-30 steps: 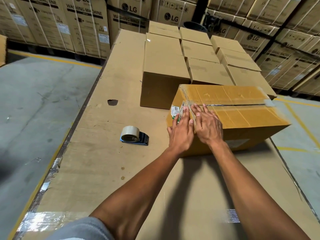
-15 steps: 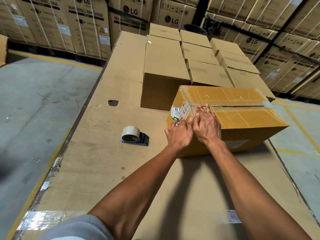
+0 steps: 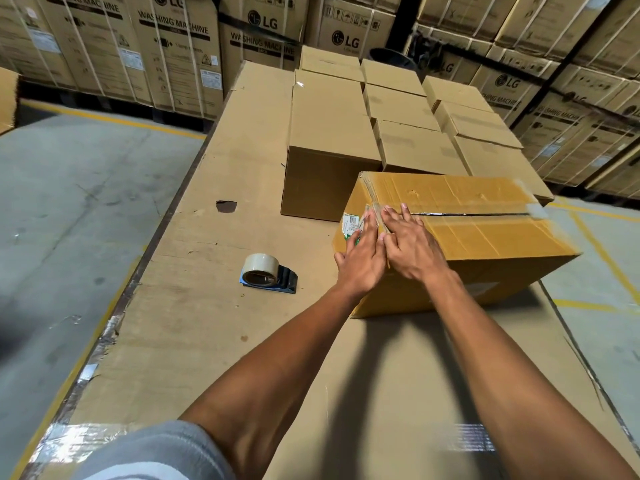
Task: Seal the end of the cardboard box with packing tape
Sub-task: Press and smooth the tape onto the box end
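A yellow-brown cardboard box (image 3: 485, 233) lies on the cardboard-covered table (image 3: 214, 341), with clear tape along its top seam and over the near-left end. My left hand (image 3: 360, 261) lies flat on that end face, fingers beside a green and white label (image 3: 350, 226). My right hand (image 3: 412, 247) presses flat on the top edge at the same corner, fingers spread over the tape. Both hands hold nothing. The tape roll in its blue dispenser (image 3: 266, 275) rests on the table to the left of the box, apart from both hands.
Several plain brown boxes (image 3: 329, 140) stand in rows behind the taped box. Tall washing machine cartons (image 3: 173, 46) line the back and right. A small hole (image 3: 225, 206) marks the table top. Grey floor with yellow lines (image 3: 86, 202) lies left and right.
My left hand has slid up the end face toward the label, its fingers straightening. My right hand has stayed at the corner, shifting slightly along the top edge.
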The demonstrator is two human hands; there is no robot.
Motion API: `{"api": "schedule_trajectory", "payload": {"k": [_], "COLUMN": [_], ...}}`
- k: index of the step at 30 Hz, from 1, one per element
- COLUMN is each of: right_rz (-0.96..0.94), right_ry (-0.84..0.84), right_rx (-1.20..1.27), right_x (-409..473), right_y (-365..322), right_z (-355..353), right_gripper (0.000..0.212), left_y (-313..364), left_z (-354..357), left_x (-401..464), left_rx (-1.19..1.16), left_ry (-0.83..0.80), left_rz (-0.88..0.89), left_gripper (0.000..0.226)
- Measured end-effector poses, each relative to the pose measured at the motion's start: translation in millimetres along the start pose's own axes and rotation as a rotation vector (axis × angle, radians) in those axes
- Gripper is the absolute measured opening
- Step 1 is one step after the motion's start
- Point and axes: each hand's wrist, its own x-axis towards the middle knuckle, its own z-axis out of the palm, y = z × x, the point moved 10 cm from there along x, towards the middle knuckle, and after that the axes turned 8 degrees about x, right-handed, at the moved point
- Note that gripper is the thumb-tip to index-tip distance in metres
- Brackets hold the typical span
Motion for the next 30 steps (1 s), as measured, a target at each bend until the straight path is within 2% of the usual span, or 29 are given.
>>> {"api": "schedule_trajectory", "payload": {"k": [4, 7, 9, 13, 16, 21, 26, 30], "right_rz": [0.074, 0.109, 0.110, -0.016, -0.079, -0.037, -0.036, -0.013], "right_ry": [0.013, -0.003, -0.035, -0.129, -0.179, -0.155, -0.123, -0.110], "right_rx": [-0.011, -0.025, -0.027, -0.055, -0.023, -0.005, -0.020, -0.048], "right_x": [-1.6, -2.0, 0.0, 4.9, 8.3, 10.0, 9.9, 9.9], "right_y": [2.1, 1.6, 0.0, -4.9, -5.8, 2.4, 0.8, 4.4], "right_z": [-1.8, -1.4, -3.2, -4.4, -7.1, 7.8, 2.0, 6.3], "right_gripper": [0.078, 0.073, 0.071, 0.069, 0.067, 0.071, 0.076, 0.074], "left_y": [-16.7, -22.4, -18.0, 1.9, 14.3, -0.6, 5.8, -11.9], "left_z": [15.5, 17.3, 6.3, -19.0, -25.0, -8.4, -9.9, 2.9], "left_x": [-0.8, 1.0, 1.8, 2.3, 7.3, 15.9, 10.3, -1.9], "left_rx": [-0.008, 0.063, 0.046, -0.058, -0.106, -0.113, -0.151, -0.124], "left_ry": [-0.095, -0.145, -0.123, -0.025, -0.008, -0.007, 0.009, -0.046], "left_rz": [-0.127, -0.167, -0.179, -0.086, -0.013, -0.066, -0.119, -0.222], "left_gripper": [0.066, 0.069, 0.072, 0.077, 0.094, 0.071, 0.064, 0.067]}}
